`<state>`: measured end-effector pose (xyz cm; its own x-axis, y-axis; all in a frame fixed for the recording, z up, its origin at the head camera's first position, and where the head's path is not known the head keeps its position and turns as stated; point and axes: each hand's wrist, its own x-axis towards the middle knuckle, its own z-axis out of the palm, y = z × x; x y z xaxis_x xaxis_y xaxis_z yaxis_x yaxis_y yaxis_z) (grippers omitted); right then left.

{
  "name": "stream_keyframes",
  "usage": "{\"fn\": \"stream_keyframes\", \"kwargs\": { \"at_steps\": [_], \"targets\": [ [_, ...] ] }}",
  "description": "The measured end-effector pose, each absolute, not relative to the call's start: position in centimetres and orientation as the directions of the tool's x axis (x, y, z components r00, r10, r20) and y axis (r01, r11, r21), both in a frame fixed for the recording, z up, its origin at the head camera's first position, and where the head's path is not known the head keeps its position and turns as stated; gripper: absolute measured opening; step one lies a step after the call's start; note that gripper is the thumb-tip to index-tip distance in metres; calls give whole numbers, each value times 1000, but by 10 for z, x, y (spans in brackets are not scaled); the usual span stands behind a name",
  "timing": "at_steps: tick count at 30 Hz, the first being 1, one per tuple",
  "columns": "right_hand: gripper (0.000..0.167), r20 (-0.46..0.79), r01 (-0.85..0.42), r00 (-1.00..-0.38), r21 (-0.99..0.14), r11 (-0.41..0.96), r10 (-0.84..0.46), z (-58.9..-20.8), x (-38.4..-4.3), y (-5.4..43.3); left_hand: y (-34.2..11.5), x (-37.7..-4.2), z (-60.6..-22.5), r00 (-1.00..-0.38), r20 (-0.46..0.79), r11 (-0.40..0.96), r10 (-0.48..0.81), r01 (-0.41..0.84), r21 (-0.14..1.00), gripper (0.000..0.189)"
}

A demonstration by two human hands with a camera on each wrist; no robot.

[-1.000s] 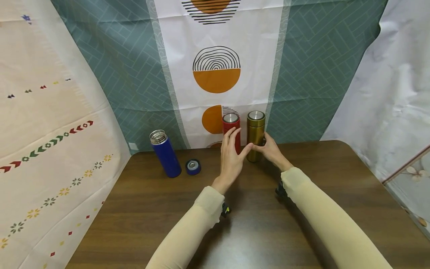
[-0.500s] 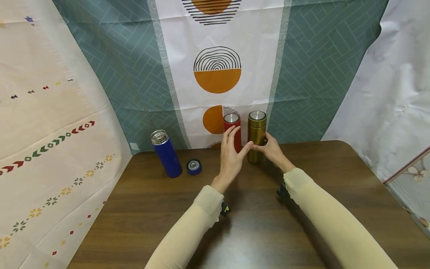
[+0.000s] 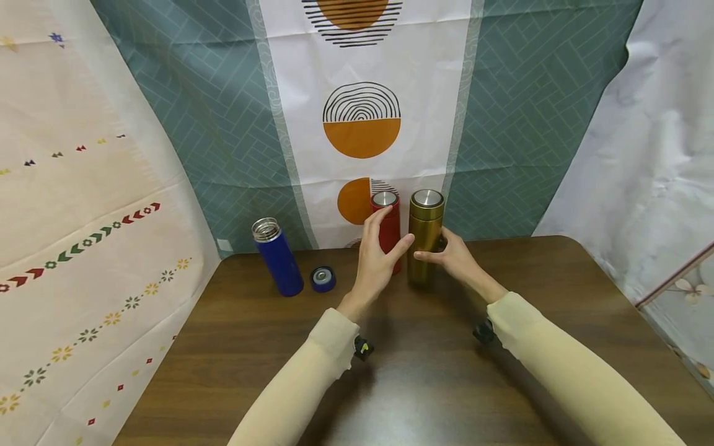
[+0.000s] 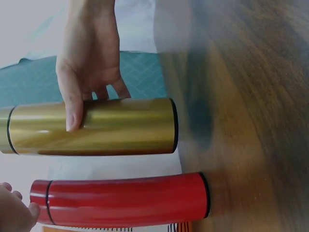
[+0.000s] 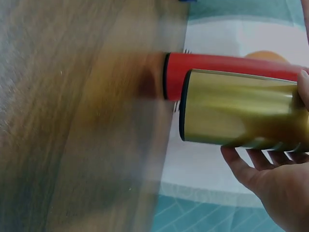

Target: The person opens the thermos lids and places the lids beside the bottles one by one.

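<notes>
My right hand (image 3: 458,257) grips the body of an upright gold vacuum flask (image 3: 425,226), its thumb across the front. In the left wrist view the gold flask (image 4: 120,130) appears raised slightly off the table. Left of it stands a red vacuum flask (image 3: 392,230) with its cap on. My left hand (image 3: 370,260) is in front of the red flask, fingers spread and slightly bent, thumb pointing toward the gold one. Whether it touches the red flask I cannot tell. In the right wrist view the gold flask (image 5: 241,111) partly covers the red one (image 5: 207,63).
An uncapped blue flask (image 3: 280,263) stands at the table's back left, its metal mouth showing. Beside it lies a blue cap (image 3: 322,279). A patterned cloth (image 3: 362,56) hangs behind the brown wooden table (image 3: 234,371).
The gold flask has come slightly toward me in my right hand and looks a little lifted. My left hand has shifted slightly left and back, its thumb now apart from the right thumb.
</notes>
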<state>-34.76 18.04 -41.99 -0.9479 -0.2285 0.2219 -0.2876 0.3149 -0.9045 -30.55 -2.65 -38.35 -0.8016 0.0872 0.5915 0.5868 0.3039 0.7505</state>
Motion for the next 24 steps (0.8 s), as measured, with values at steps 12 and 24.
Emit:
{"fn": "stream_keyframes", "kwargs": {
  "at_steps": [12, 24],
  "targets": [
    [71, 210, -317, -915, -903, 291, -346, -420, -310, 159, -50, -290, -366, -833, 529, 200, 165, 553, 809, 77],
    [70, 159, -293, -874, -926, 237, -459, -431, -277, 142, -75, -278, -366, -783, 494, 57, 378, 552, 832, 87]
  ]
}}
